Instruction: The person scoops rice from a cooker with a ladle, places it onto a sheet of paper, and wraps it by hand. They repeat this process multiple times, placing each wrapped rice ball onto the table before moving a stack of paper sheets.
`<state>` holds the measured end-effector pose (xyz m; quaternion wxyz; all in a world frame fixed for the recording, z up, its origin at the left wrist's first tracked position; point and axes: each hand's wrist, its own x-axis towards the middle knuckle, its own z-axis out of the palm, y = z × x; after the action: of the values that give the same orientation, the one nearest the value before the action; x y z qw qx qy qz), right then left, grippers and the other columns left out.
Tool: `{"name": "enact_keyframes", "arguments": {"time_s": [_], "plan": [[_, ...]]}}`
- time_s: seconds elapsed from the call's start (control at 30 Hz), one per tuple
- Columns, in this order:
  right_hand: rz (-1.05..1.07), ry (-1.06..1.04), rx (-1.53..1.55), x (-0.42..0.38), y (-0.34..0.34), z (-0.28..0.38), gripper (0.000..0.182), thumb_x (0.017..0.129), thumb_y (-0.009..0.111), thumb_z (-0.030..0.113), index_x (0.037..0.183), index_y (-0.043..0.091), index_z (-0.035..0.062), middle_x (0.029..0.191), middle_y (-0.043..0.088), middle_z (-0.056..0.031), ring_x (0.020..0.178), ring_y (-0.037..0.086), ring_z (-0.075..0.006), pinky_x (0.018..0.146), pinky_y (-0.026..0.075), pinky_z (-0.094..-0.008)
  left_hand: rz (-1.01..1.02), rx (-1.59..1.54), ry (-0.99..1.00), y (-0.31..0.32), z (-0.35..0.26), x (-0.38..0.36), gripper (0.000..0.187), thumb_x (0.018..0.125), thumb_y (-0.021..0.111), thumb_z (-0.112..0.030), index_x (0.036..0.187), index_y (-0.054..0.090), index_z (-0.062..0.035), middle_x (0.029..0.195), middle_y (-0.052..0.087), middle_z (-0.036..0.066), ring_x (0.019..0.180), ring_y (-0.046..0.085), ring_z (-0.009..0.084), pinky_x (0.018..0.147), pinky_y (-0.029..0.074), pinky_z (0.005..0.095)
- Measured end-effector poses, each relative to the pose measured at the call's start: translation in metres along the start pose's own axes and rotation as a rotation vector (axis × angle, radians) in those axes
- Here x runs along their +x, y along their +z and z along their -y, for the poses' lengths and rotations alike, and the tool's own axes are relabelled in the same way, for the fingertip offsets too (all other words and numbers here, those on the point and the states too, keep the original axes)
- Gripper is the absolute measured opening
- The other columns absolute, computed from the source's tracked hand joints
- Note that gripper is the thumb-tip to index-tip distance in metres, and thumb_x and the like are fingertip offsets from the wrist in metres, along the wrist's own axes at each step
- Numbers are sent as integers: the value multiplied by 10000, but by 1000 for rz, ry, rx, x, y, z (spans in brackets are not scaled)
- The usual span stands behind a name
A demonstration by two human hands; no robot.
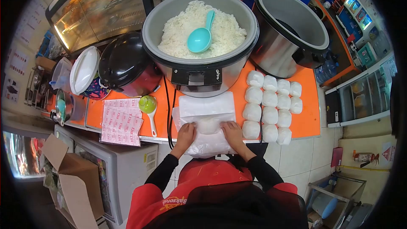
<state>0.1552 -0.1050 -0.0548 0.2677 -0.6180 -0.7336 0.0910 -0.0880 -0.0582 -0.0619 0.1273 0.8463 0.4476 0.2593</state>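
At the front edge of the orange counter, white wrapping sheets point(206, 107) lie in a stack, with a rounded white lump of rice point(207, 125) under or in the top sheet. My left hand point(186, 135) holds the sheet at the lump's left side, its fingers bent and pressed together. My right hand point(232, 133) grips the sheet at the right side in the same way. Behind them stands a large cooker point(199, 76) full of white rice point(182, 27), a turquoise scoop point(199, 39) resting on it. Several wrapped white bundles point(269, 98) sit in rows to the right.
An open, empty-looking metal cooker point(275, 38) stands at the back right, a dark lidded cooker point(127, 63) at the left. Pink printed papers point(122, 121) and a white paddle point(151, 121) with a green cup point(147, 104) lie left of the sheets. A dark cable hangs nearby.
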Motion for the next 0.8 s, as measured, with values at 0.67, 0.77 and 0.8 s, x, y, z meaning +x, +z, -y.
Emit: {"name": "enact_keyframes", "arguments": {"time_s": [0.67, 0.77, 0.8], "plan": [[191, -29, 179, 3, 4, 27, 705, 705, 577, 101, 1329, 277, -30, 1350, 352, -204, 1292, 298, -323, 1070, 229, -411, 104, 83, -74, -1, -51, 1, 716, 733, 583, -61, 1352, 240, 47, 1307, 383, 263, 1257, 355, 348, 1057, 269, 392], [242, 6, 286, 5, 2, 26, 829, 679, 632, 150, 1359, 194, -33, 1390, 281, -209, 1326, 227, -320, 1090, 178, -401, 0, -374, -207, 11, -69, 8, 808, 734, 623, -83, 1381, 157, 44, 1317, 374, 247, 1237, 377, 329, 1034, 293, 362], [234, 17, 312, 4, 8, 23, 845, 679, 642, 159, 1362, 184, -33, 1393, 273, -212, 1327, 220, -328, 1091, 173, -398, -47, -578, -258, 20, -73, 10, 833, 735, 638, -92, 1386, 136, 42, 1318, 377, 236, 1225, 391, 320, 1022, 308, 351]]}}
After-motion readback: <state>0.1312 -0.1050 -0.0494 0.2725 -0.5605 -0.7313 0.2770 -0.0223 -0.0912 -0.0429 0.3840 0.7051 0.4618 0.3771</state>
